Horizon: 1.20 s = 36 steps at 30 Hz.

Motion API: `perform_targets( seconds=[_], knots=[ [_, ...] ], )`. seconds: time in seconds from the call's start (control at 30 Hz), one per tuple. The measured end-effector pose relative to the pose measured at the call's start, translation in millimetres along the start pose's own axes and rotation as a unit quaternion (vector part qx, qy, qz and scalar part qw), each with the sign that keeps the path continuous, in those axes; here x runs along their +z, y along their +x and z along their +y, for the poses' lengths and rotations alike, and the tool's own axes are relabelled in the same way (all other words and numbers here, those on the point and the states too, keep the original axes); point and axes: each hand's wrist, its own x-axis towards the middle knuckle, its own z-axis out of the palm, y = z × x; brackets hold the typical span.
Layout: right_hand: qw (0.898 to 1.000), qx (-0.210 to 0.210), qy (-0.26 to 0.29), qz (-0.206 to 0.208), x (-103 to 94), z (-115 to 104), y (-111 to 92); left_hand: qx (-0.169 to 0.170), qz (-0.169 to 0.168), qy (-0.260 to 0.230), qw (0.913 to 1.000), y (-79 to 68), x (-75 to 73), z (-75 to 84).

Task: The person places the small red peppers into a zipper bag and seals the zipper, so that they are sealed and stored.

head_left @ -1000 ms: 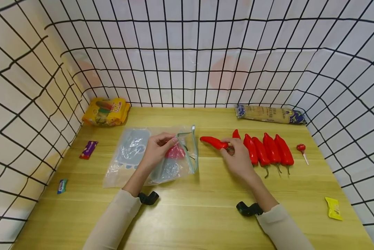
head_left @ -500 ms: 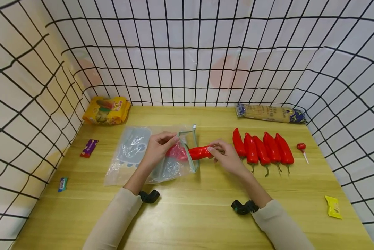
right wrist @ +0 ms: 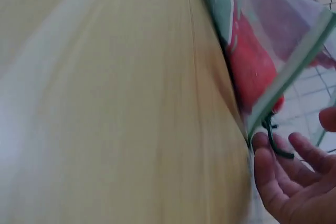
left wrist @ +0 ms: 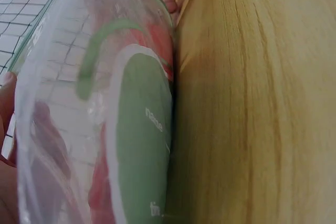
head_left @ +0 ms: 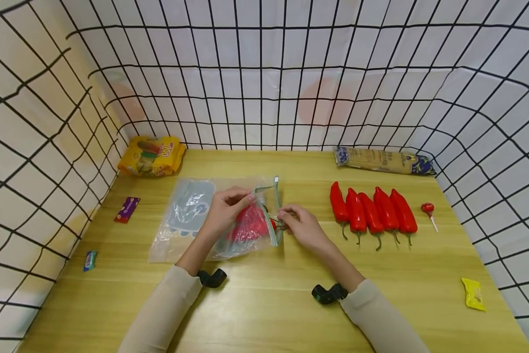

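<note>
My left hand (head_left: pixel 226 208) pinches the upper edge of a clear zip bag (head_left: pixel 163 247) at its mouth and holds it apart. Red chili peppers (head_left: pixel 249 226) lie inside the bag, blurred by the plastic. One pepper (right wrist: pixel 252 69) has its body inside, with its green stem (right wrist: pixel 274 141) sticking out past the green-edged opening. My right hand (head_left: pixel 306 228) is at that opening; in the right wrist view the stem lies against its loosely bent fingers, the thumb standing apart. Several more red peppers (head_left: pixel 356 211) lie in a row to the right, stems towards me.
A yellow snack pack (head_left: pixel 151 156) stands at the back left, a long noodle packet (head_left: pixel 383 160) at the back right. Small sweets lie around: a purple one (head_left: pixel 126 210), a blue one (head_left: pixel 90 261), a lollipop (head_left: pixel 428 209) and a yellow one (head_left: pixel 473 294). Black wire mesh (head_left: pixel 259 98) surrounds the table.
My right hand has carried a pepper leftward from beside the row and slid it into the bag's mouth, then loosened its fingers at the stem. My left hand has stayed at the bag's edge.
</note>
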Motion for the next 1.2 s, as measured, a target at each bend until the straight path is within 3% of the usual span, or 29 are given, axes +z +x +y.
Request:
perform_targets(
  seconds=[0.2, 0.43, 0.67, 0.87, 1.07, 1.2],
  knots=[
    [1.0, 0.007, 0.003, 0.018, -21.1, 0.0, -14.3, -0.005, -0.002, 0.0, 1.0, -0.7, 1.5, 0.1],
    [0.999, -0.041, -0.007, -0.006, -32.3, 1.4, -28.6, -0.015, -0.001, 0.0, 0.9999, -1.2, -1.9, 0.2],
    [0.997, -0.048, 0.047, -0.027, -21.1, 4.2, -27.0, -0.007, 0.009, -0.003, 0.9999, -0.1, -0.7, 1.8],
    [0.992, -0.051, 0.11, -0.026, -2.7, -5.5, -11.8, -0.006, 0.007, -0.007, 0.9999, 0.2, 2.4, 2.1],
    [0.995, -0.036, 0.089, -0.035, 15.2, -10.1, -4.7, 0.01, 0.007, -0.019, 0.9998, -1.6, 3.7, -0.1],
    [0.995, -0.048, 0.084, -0.029, 6.0, -10.3, -8.1, 0.016, 0.005, -0.028, 0.9995, -2.2, 2.8, -1.4]
  ],
)
